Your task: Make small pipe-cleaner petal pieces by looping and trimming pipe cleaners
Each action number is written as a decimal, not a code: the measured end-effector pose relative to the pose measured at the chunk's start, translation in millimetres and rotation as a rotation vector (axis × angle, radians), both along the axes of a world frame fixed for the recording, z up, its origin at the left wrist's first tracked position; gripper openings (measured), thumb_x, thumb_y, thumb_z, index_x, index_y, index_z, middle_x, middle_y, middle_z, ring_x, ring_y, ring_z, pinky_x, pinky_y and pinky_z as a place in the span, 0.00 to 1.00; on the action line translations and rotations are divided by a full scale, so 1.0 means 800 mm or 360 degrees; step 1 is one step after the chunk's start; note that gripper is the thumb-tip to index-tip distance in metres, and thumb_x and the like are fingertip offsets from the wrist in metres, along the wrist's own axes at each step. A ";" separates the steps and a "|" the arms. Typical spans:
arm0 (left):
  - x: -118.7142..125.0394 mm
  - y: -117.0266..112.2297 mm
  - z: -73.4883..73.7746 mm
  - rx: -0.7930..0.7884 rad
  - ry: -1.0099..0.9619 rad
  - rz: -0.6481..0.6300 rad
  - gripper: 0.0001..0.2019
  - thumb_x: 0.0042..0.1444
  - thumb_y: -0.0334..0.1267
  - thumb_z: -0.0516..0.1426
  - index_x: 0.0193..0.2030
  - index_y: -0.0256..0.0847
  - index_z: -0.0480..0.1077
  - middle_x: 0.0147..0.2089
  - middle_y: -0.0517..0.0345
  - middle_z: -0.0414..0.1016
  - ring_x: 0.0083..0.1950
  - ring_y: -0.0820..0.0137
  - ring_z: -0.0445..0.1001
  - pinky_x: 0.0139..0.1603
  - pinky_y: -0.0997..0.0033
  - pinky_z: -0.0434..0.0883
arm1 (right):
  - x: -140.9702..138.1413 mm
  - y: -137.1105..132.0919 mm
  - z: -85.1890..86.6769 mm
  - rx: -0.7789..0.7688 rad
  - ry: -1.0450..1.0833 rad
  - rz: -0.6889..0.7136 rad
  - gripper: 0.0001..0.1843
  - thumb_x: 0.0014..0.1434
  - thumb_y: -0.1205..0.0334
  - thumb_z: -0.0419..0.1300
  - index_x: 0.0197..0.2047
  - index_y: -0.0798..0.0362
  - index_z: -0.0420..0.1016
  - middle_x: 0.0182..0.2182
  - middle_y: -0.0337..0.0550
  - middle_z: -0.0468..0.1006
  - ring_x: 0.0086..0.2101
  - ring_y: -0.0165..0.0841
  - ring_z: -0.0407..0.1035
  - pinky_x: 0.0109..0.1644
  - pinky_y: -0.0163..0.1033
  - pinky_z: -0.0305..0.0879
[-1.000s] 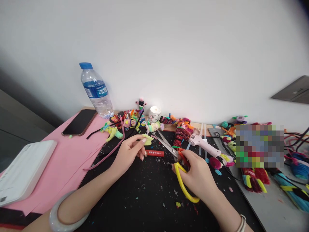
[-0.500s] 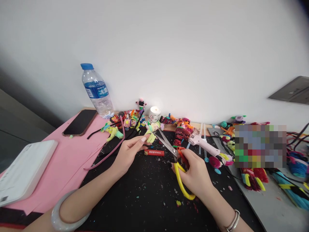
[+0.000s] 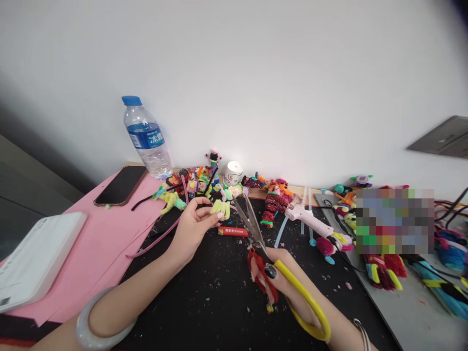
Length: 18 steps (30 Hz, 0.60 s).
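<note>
Speckled black mat [image 3: 190, 302], left hand [image 3: 189, 229] tight on fuzzy lime strands [image 3: 220, 208], right hand [image 3: 288, 275] fast round metal scissors [image 3: 259, 237]

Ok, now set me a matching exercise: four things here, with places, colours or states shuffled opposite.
1. Scissors
2. Phone
3. Bottle
4. Glue gun

A. Lying on pink paper
B. Pale pink
C. Blades apart, in the right hand
D. Clear, blue-capped

Pairs: 1-C, 2-A, 3-D, 4-B
</note>
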<state>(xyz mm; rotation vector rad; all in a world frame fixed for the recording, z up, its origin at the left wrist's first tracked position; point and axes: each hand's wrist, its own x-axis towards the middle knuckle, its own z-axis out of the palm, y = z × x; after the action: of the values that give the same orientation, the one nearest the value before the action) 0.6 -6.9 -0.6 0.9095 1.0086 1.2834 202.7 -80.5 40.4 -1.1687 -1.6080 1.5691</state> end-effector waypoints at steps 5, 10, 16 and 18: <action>0.000 0.002 0.002 0.0040 0.0026 0.0129 0.18 0.44 0.34 0.65 0.39 0.39 0.62 0.35 0.60 0.77 0.36 0.73 0.76 0.36 0.75 0.73 | 0.001 0.000 -0.016 -0.0411 0.0172 -0.0026 0.28 0.57 0.35 0.47 0.28 0.55 0.65 0.18 0.33 0.62 0.13 0.22 0.59 0.15 0.27 0.55; 0.001 0.002 0.004 0.0127 0.0109 0.0187 0.15 0.44 0.34 0.65 0.37 0.37 0.65 0.34 0.60 0.76 0.35 0.73 0.75 0.36 0.75 0.73 | 0.003 0.000 -0.018 -0.0435 0.0097 -0.0028 0.28 0.56 0.36 0.50 0.27 0.56 0.66 0.17 0.32 0.62 0.12 0.21 0.57 0.14 0.27 0.55; 0.000 -0.002 0.006 0.0161 0.0218 0.0188 0.14 0.45 0.35 0.64 0.37 0.37 0.66 0.33 0.60 0.76 0.35 0.72 0.76 0.37 0.73 0.73 | 0.002 0.000 -0.011 -0.0407 0.0039 0.0022 0.27 0.59 0.38 0.48 0.28 0.56 0.65 0.16 0.31 0.60 0.12 0.21 0.56 0.15 0.26 0.53; 0.000 -0.003 0.007 0.0174 0.0266 0.0194 0.14 0.45 0.35 0.64 0.37 0.37 0.66 0.33 0.59 0.77 0.35 0.71 0.76 0.37 0.72 0.73 | 0.003 0.001 -0.012 -0.0409 0.0022 0.0074 0.27 0.59 0.38 0.47 0.28 0.56 0.65 0.16 0.31 0.60 0.12 0.21 0.56 0.14 0.26 0.52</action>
<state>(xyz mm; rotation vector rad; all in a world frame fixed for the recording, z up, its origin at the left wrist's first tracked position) 0.7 -9.0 4.9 1.0660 1.1477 1.3930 205.4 -79.6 30.9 -1.2560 -1.4654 1.8516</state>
